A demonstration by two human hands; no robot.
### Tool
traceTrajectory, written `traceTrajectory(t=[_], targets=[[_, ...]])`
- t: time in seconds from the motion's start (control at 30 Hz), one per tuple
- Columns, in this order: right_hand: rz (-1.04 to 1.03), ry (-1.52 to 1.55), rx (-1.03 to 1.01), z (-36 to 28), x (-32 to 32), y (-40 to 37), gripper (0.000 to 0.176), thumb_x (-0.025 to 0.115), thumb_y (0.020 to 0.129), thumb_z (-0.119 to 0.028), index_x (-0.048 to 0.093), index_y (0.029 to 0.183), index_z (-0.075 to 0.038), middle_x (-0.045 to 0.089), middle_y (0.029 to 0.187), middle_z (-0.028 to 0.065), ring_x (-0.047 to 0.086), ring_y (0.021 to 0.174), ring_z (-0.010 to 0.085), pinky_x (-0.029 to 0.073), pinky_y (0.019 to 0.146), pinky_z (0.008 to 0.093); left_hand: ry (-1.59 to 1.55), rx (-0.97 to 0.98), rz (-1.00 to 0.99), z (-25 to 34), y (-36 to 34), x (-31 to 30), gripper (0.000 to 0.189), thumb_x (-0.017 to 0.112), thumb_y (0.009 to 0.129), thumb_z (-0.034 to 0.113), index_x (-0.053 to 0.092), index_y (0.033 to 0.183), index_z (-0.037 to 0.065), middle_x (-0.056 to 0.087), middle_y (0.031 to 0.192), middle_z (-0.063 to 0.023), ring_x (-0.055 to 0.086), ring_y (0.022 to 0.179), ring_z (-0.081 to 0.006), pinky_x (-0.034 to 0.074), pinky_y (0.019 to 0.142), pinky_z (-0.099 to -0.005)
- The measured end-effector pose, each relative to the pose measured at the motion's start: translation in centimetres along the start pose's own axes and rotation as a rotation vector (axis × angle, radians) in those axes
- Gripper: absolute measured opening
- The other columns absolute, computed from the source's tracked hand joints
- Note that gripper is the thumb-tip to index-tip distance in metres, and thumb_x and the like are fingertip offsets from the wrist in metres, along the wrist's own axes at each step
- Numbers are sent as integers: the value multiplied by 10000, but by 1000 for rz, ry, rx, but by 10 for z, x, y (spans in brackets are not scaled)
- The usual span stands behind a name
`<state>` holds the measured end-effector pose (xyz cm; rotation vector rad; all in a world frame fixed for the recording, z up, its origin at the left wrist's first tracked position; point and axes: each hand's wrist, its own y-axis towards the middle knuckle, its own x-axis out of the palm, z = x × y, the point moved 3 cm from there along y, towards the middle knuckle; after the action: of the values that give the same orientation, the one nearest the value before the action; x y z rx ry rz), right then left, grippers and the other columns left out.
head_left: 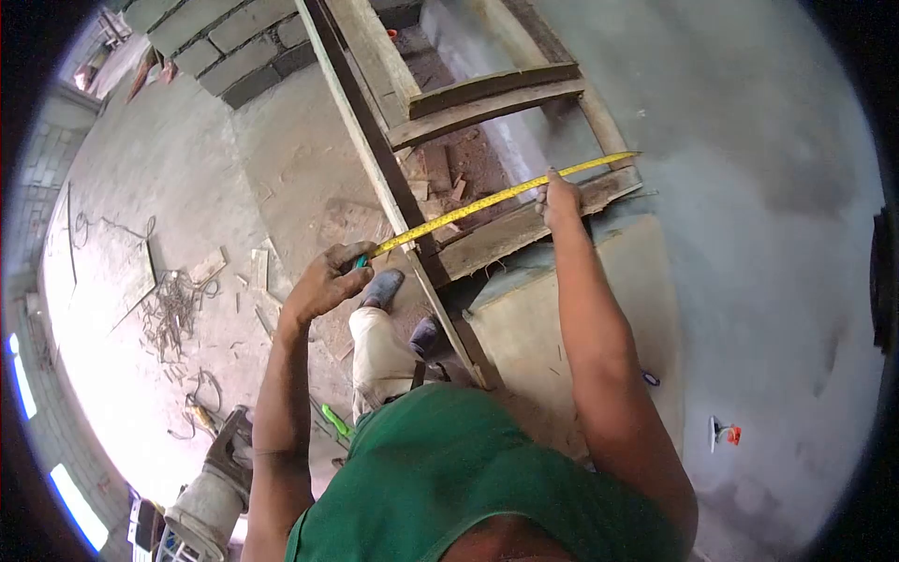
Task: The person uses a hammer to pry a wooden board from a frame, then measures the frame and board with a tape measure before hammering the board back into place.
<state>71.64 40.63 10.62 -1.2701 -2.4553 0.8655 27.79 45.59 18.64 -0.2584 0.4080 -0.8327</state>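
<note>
A yellow tape measure (487, 203) is stretched across a wooden frame, from my left hand to the grey wall on the right. My left hand (330, 276) is closed around its case, of which a bit of teal shows between the fingers. The fingers of my right hand (559, 199) pinch the blade from below near its far end. Beneath the blade lies a rough wooden crosspiece (534, 229), joined to a long wooden rail (375, 169) on the left. The blade's tip reaches just past the crosspiece's right end.
Concrete blocks (239, 47) are stacked at the upper left. Scrap wood and a heap of metal bits (170, 314) lie on the floor. A power tool (211, 487) is at the lower left, near a bright green object (335, 420). An electrical fitting (723, 434) sticks out of the wall.
</note>
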Motion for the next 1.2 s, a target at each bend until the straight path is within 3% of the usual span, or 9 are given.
traceTrajectory(t=[0.2,0.33,0.4,0.83,0.93,1.13,1.2], targets=[[44,30,7,-1,0,-7,218,623,917,-294,545,831,-110,476,592,-8,430,437,106,360,380,274,-116,-139,-74,10,2,-2,427,638,871,183,589,1275,55,546,848,4,503,669,-76,441,597,-236],[59,40,-24,-3,-4,-6,190,640,901,-277,562,847,-113,480,597,-12,428,438,97,360,386,268,-119,-176,-63,12,4,-1,418,633,872,171,587,1270,52,548,842,7,503,670,-73,440,591,-234],[57,48,-12,-6,-5,-6,180,641,899,-275,569,862,-114,482,601,-13,426,439,94,357,389,265,-88,-169,-42,17,4,1,423,631,889,192,574,1288,60,523,814,31,454,657,-73,385,562,-230],[40,57,-46,-2,-12,2,171,659,889,-275,589,915,-121,476,609,-18,425,454,88,356,408,260,-150,-151,-82,20,11,5,432,630,867,173,579,1280,56,547,856,15,490,667,-71,436,594,-230],[57,107,-34,-3,-10,3,226,656,886,-262,575,851,-55,465,561,12,418,415,122,355,369,276,-153,-153,-84,14,12,7,416,629,908,195,564,1299,69,515,819,36,440,654,-67,378,563,-222],[51,81,-23,-6,-10,-2,169,655,894,-258,593,885,-102,488,596,-12,426,438,102,351,403,267,-166,-131,-73,6,14,9,396,636,913,190,567,1284,69,509,794,42,433,643,-63,364,551,-221],[50,64,-47,-5,-10,0,164,655,893,-254,591,881,-103,484,595,-12,425,438,102,351,401,268,-174,-146,-67,9,13,8,417,627,863,173,590,1258,43,541,885,12,490,695,-66,430,595,-226]])
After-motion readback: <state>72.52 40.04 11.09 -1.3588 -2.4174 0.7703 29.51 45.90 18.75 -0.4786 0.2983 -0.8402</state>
